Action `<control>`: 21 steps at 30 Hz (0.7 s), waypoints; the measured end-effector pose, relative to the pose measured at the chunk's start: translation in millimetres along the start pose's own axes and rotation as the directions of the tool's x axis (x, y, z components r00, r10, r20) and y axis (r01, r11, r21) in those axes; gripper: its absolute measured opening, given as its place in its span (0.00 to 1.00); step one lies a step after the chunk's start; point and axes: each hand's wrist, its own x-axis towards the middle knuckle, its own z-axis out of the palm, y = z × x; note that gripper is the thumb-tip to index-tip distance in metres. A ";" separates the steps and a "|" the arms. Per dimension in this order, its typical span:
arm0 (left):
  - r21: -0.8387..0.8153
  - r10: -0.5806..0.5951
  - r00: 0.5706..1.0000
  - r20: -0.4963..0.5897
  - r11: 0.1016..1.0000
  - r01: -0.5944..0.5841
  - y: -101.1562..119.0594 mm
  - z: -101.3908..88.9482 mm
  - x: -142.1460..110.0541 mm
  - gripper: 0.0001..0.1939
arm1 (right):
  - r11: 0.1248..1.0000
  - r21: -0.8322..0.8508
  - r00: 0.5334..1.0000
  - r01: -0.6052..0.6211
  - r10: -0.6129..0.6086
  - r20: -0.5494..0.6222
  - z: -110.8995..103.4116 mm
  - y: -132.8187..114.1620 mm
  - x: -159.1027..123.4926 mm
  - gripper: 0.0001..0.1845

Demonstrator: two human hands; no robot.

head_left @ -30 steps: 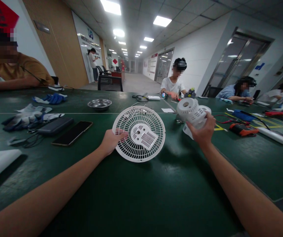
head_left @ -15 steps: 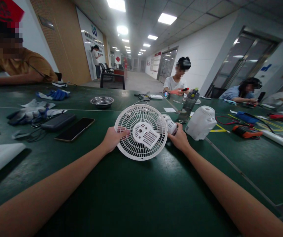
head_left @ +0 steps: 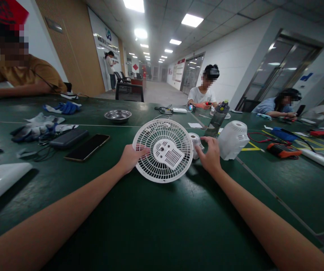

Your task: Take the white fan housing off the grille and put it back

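A round white fan grille (head_left: 173,160), with a slotted plate at its centre, is held tilted above the green table by my left hand (head_left: 129,158). The thumb lies over the grille's left rim and the fingers show behind the bars. Just right of the grille, a small white vented housing (head_left: 196,140) stands on the table, partly hidden behind the rim. My right hand (head_left: 211,156) is beside it with thumb and fingers apart, the thumb close to its side; whether they touch, I cannot tell. A larger white vented housing (head_left: 233,140) stands to the right of that hand.
Behind stand a water bottle (head_left: 217,119) and a metal bowl (head_left: 117,116). To the left lie a phone (head_left: 87,148), a dark power bank (head_left: 69,138), gloves (head_left: 39,128) and a white panel (head_left: 3,182). An orange meter (head_left: 283,151) lies right. Several people sit around the table.
My right hand has let go of the small white housing and moved slightly right, its fingers spreading. The housing now stands more upright. My left hand keeps the grille in place.
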 end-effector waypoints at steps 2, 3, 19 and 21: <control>-0.003 0.005 1.000 -0.008 1.000 -0.005 0.5 0.1 -0.4 0.11 | 0.980 0.185 0.996 -0.077 0.068 0.055 -0.9 -17.1 -4.7 0.17; -0.002 0.009 1.000 -0.009 1.000 -0.009 0.4 0.1 -0.4 0.11 | 0.935 0.308 0.980 -0.178 0.139 0.145 0.5 -25.8 -8.5 0.17; 0.107 0.267 0.961 -0.068 0.960 -0.259 0.2 3.3 -5.9 0.14 | 0.145 0.624 0.640 -0.768 0.115 0.760 10.7 -90.9 -36.2 0.17; -0.069 0.241 0.968 -0.068 0.967 -0.245 -5.7 2.1 1.0 0.22 | 0.188 0.700 0.724 -0.689 0.175 0.667 10.9 -91.2 -37.5 0.16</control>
